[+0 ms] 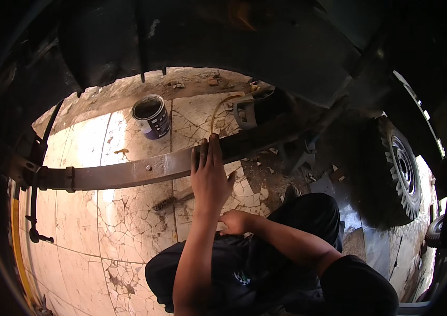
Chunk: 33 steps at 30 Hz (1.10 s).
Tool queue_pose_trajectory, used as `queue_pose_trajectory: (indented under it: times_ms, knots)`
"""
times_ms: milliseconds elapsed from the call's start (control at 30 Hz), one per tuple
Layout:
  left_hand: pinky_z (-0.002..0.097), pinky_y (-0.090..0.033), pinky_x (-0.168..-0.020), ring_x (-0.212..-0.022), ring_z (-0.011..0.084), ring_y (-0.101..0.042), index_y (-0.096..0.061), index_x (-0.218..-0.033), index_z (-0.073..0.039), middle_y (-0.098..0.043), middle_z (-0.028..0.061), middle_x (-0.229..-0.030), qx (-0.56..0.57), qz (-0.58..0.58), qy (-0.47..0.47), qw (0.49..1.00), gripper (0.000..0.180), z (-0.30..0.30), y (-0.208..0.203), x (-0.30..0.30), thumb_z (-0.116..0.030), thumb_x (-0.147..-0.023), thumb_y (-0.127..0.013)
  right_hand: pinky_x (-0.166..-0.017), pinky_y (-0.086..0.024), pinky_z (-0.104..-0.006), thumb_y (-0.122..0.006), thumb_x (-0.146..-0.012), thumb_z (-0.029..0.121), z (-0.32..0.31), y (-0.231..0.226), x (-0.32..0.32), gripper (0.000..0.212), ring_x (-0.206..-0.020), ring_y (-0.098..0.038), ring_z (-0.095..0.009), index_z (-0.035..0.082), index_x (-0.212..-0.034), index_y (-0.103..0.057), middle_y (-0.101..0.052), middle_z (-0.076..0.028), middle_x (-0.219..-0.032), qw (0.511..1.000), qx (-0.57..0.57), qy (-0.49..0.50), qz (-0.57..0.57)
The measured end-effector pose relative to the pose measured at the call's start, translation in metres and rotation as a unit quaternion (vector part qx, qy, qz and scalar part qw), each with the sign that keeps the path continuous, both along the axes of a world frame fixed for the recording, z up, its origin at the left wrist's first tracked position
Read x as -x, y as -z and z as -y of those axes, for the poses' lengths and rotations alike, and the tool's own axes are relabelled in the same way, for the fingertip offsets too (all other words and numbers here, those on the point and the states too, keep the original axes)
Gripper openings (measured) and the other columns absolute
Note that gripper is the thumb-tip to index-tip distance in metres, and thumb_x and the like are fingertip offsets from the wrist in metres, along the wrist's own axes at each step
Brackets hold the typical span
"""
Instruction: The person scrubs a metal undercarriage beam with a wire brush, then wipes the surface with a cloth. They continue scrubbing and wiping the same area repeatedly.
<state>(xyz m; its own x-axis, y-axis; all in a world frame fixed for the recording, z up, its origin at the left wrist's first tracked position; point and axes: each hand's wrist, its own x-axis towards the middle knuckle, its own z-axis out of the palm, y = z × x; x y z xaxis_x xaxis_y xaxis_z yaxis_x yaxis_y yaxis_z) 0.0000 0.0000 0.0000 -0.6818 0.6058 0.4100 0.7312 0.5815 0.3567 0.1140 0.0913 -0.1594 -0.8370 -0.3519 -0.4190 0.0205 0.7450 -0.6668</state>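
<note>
A long, slightly bowed leaf spring (113, 175) crosses the view beneath the dark vehicle underside. My left hand (210, 176) lies on it with fingers stretched out and thumb apart, holding nothing. Close to my left forearm, above my lap, is my right hand (236, 222). Its fingers are curled in and partly hidden, so anything inside them cannot be made out. Below the spring, a dark-bristled brush (165, 203) rests on the floor, its handle running toward my left wrist. Beyond the spring stands an open paint can (159, 126), dark inside.
Dark bodywork (197, 42) hangs low overhead. A treaded wheel (403, 168) is at the right. Cracked pale tiles (76, 221) cover the floor, with broken pieces near my foot. A yellow bar (19, 247) runs along the left, and a grey-framed object (244, 113) sits behind the spring.
</note>
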Motion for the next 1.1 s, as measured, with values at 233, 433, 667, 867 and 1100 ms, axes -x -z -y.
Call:
queue_pose_trajectory:
  times_ms: [233, 433, 667, 867, 1100]
  knots:
    - [0.0517, -0.024, -0.130, -0.153, 0.0367, -0.041, -0.038, -0.161, -0.001, -0.050, 0.0181, -0.160, 0.004, -0.032, -0.044, 0.999, 0.089, 0.021, -0.004, 0.005, -0.037, -0.091, -0.080, -0.103, -0.053, -0.0512, -0.079, -0.087, 0.034, -0.006, 0.008, 0.024, 0.066, -0.119, -0.067, -0.044, 0.006, -0.144, -0.063, -0.072, -0.028, -0.121, 0.997, -0.029, 0.062, -0.044]
    - [0.0523, -0.021, -0.130, -0.155, 0.0400, -0.036, -0.038, -0.160, 0.002, -0.052, 0.0204, -0.157, 0.004, -0.029, -0.163, 0.986, 0.099, 0.043, 0.009, 0.018, -0.053, -0.089, -0.080, -0.107, -0.051, -0.0493, -0.076, -0.093, 0.036, -0.005, -0.046, 0.001, 0.065, -0.129, -0.062, -0.040, 0.011, -0.150, -0.058, -0.067, -0.022, -0.135, 0.996, -0.054, 0.063, 0.019]
    - [0.0579, -0.017, -0.130, -0.159, 0.0443, -0.023, -0.030, -0.159, 0.012, -0.031, 0.0305, -0.168, 0.040, -0.039, -0.155, 0.986, 0.116, 0.051, 0.014, 0.028, -0.062, -0.085, -0.080, -0.115, -0.046, -0.0495, -0.074, -0.097, 0.039, -0.004, -0.063, 0.002, 0.064, -0.138, -0.056, -0.038, 0.014, -0.153, -0.055, -0.061, -0.019, -0.143, 0.996, -0.052, 0.061, 0.049]
    - [0.0617, -0.015, -0.129, -0.160, 0.0438, -0.022, -0.032, -0.159, 0.010, -0.030, 0.0285, -0.169, -0.009, -0.028, 0.069, 0.997, 0.108, -0.018, 0.003, -0.030, -0.059, -0.089, -0.077, -0.106, -0.052, -0.0491, -0.076, -0.094, 0.030, 0.002, -0.004, -0.002, 0.053, -0.122, -0.067, -0.041, 0.007, -0.140, -0.064, -0.069, -0.023, -0.129, 0.961, -0.017, 0.027, -0.275]
    - [0.0592, -0.011, -0.131, -0.159, 0.0358, -0.032, -0.046, -0.159, -0.004, -0.047, 0.0164, -0.164, 0.094, -0.079, -0.097, 0.988, 0.080, 0.023, 0.005, 0.007, -0.055, -0.100, -0.065, -0.106, -0.052, -0.0488, -0.079, -0.090, 0.033, -0.002, -0.044, -0.001, 0.064, -0.120, -0.066, -0.042, 0.010, -0.147, -0.059, -0.066, -0.023, -0.130, 0.995, -0.011, 0.082, -0.049]
